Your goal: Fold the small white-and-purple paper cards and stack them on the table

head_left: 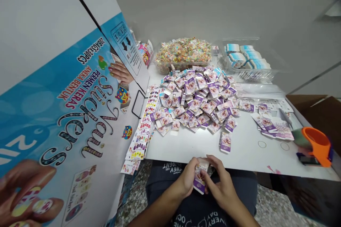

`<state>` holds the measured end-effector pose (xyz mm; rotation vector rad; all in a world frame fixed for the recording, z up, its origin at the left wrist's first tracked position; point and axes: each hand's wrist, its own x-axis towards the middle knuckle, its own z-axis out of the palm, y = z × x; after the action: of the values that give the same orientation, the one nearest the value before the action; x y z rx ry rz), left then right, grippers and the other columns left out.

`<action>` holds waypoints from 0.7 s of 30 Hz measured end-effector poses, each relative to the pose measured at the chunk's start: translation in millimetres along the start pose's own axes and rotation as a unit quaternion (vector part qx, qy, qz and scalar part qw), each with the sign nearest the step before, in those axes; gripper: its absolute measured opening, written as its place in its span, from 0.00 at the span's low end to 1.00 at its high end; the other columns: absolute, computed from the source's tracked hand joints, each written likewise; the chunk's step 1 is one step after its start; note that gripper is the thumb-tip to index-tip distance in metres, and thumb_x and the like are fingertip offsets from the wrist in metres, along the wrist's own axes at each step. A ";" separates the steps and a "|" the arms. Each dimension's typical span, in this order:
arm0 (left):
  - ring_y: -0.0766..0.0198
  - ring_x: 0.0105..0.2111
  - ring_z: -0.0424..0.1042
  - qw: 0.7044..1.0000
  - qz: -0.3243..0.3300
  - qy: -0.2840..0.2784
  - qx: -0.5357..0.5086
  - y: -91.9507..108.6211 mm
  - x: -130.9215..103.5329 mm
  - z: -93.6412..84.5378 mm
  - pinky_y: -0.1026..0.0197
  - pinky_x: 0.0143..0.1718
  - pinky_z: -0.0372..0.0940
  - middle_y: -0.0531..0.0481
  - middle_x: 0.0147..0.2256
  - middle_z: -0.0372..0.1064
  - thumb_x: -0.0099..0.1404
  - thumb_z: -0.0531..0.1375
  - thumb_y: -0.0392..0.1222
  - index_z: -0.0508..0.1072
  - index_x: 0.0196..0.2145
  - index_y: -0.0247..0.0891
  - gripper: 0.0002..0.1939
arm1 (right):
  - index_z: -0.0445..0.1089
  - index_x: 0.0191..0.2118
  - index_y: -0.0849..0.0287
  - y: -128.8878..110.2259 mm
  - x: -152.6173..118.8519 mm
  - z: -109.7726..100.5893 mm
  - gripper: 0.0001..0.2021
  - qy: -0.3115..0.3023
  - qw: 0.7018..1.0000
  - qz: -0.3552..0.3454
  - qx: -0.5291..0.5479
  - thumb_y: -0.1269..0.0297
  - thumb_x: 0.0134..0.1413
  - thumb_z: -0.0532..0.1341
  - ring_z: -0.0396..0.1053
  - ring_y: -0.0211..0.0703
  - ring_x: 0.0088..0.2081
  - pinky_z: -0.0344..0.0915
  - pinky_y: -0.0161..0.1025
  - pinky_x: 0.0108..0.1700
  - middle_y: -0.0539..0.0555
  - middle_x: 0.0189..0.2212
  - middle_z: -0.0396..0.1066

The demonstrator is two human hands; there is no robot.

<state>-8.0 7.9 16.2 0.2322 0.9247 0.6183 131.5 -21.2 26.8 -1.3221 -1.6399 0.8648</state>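
Note:
Just in front of the table edge, above my lap, I hold a small white and purple printed box (199, 181). My left hand (188, 177) grips its left side, with the fingers curled round it. From the right, my right hand (218, 181) closes on the same box, its thumb pressed on the printed face. The upper end of the box is partly covered by my fingers. Beyond my hands, a similar box (225, 142) lies near the table's front edge. Behind it a large heap of such boxes (197, 108) spreads over the white table (183, 147).
At the back stand a tub of wrapped candies (183, 55) and a clear tray (226, 64) of blue-white stacks. Nail-sticker sheets (140, 136) lie along a tall carton (87, 170) at left. Flat printed cartons (277, 127), an orange tape dispenser (318, 143) and a brown box (317, 113) are at right.

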 end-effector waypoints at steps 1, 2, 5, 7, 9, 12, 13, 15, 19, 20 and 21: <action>0.63 0.14 0.65 1.000 -0.018 -0.018 0.010 1.8 0.2 -1.2 0.62 0.14 0.64 0.55 0.18 0.63 0.57 0.54 0.56 0.68 0.31 0.36 0.18 | 0.68 0.58 0.52 0.3 0.5 0.6 0.19 0.005 1.000 -0.009 -0.003 0.65 0.62 0.62 0.76 0.49 0.47 0.74 0.41 0.47 0.57 0.48 0.77; 0.63 0.14 0.65 0.998 -0.035 -0.040 0.018 3.2 0.1 -2.4 0.62 0.14 0.64 0.54 0.18 0.64 0.58 0.53 0.59 0.69 0.32 0.36 0.21 | 0.69 0.58 0.51 0.2 2.0 0.8 0.19 0.004 1.000 -0.026 -0.003 0.66 0.62 0.62 0.76 0.49 0.47 0.74 0.42 0.48 0.57 0.48 0.77; 0.62 0.14 0.67 0.996 -0.020 -0.082 0.028 4.8 -1.6 -4.7 0.61 0.15 0.66 0.54 0.19 0.67 0.62 0.50 0.69 0.70 0.39 0.37 0.30 | 0.76 0.45 0.52 -2.4 10.2 -0.5 0.08 -0.008 0.998 -0.065 0.024 0.68 0.61 0.63 0.77 0.48 0.43 0.74 0.44 0.48 0.56 0.42 0.79; 0.63 0.14 0.67 0.995 0.006 -0.084 0.047 3.5 -3.0 -5.2 0.63 0.15 0.65 0.55 0.19 0.68 0.61 0.49 0.75 0.69 0.43 0.38 0.36 | 0.75 0.38 0.54 -5.3 15.5 -0.9 0.03 -0.026 0.997 -0.017 0.069 0.64 0.62 0.63 0.77 0.47 0.38 0.75 0.42 0.42 0.56 0.41 0.78; 0.63 0.14 0.66 0.994 0.017 -0.065 0.082 1.7 -3.9 -5.1 0.64 0.15 0.64 0.54 0.18 0.67 0.59 0.49 0.78 0.69 0.41 0.37 0.38 | 0.72 0.36 0.55 -7.8 18.3 0.8 0.07 -0.056 0.985 0.084 0.142 0.58 0.63 0.63 0.76 0.43 0.30 0.74 0.38 0.31 0.56 0.40 0.77; 0.64 0.15 0.65 0.987 0.048 -0.030 0.152 1.0 -5.2 -4.3 0.66 0.14 0.61 0.54 0.18 0.67 0.60 0.52 0.75 0.66 0.39 0.38 0.34 | 0.67 0.37 0.56 -9.6 18.7 5.4 0.13 -0.061 0.942 0.212 0.252 0.51 0.61 0.64 0.70 0.38 0.18 0.67 0.35 0.19 0.49 0.30 0.73; 0.64 0.15 0.65 0.982 0.062 -0.025 0.175 1.6 -5.8 -3.8 0.67 0.13 0.60 0.55 0.18 0.67 0.61 0.53 0.74 0.65 0.39 0.39 0.32 | 0.66 0.37 0.56 -9.7 18.4 6.7 0.14 -0.055 0.932 0.232 0.272 0.50 0.61 0.64 0.69 0.38 0.17 0.66 0.35 0.18 0.46 0.26 0.71; 0.65 0.15 0.64 0.975 0.076 -0.024 0.206 3.4 -7.3 -2.7 0.67 0.13 0.60 0.56 0.18 0.66 0.63 0.52 0.73 0.63 0.39 0.40 0.30 | 0.66 0.37 0.56 -9.1 18.2 7.7 0.15 -0.047 0.924 0.243 0.290 0.50 0.60 0.65 0.69 0.38 0.16 0.66 0.34 0.19 0.45 0.24 0.69; 0.66 0.15 0.63 0.976 0.075 -0.026 0.203 6.0 -9.8 -1.9 0.69 0.13 0.58 0.57 0.18 0.64 0.64 0.53 0.70 0.62 0.39 0.41 0.27 | 0.69 0.34 0.58 -5.3 19.5 6.6 0.14 -0.066 0.915 0.221 0.331 0.53 0.60 0.66 0.71 0.37 0.20 0.70 0.36 0.22 0.50 0.34 0.74; 0.66 0.15 0.62 0.976 0.073 -0.027 0.202 6.1 -10.1 -2.1 0.69 0.13 0.58 0.57 0.18 0.64 0.64 0.53 0.70 0.62 0.39 0.41 0.27 | 0.70 0.32 0.59 -3.9 19.4 6.8 0.14 -0.063 0.913 0.218 0.340 0.53 0.59 0.66 0.71 0.37 0.20 0.71 0.37 0.22 0.51 0.37 0.75; 0.66 0.15 0.62 0.976 0.070 -0.028 0.205 6.1 -10.2 -2.5 0.68 0.13 0.58 0.57 0.18 0.65 0.64 0.53 0.70 0.62 0.39 0.41 0.27 | 0.71 0.32 0.59 -2.5 18.7 7.4 0.14 -0.057 0.912 0.218 0.343 0.53 0.58 0.67 0.71 0.37 0.20 0.71 0.38 0.21 0.53 0.38 0.75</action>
<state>-16.9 6.7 24.3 0.6862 0.9812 0.5426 122.0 -3.5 29.4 -1.1364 -0.9563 1.6316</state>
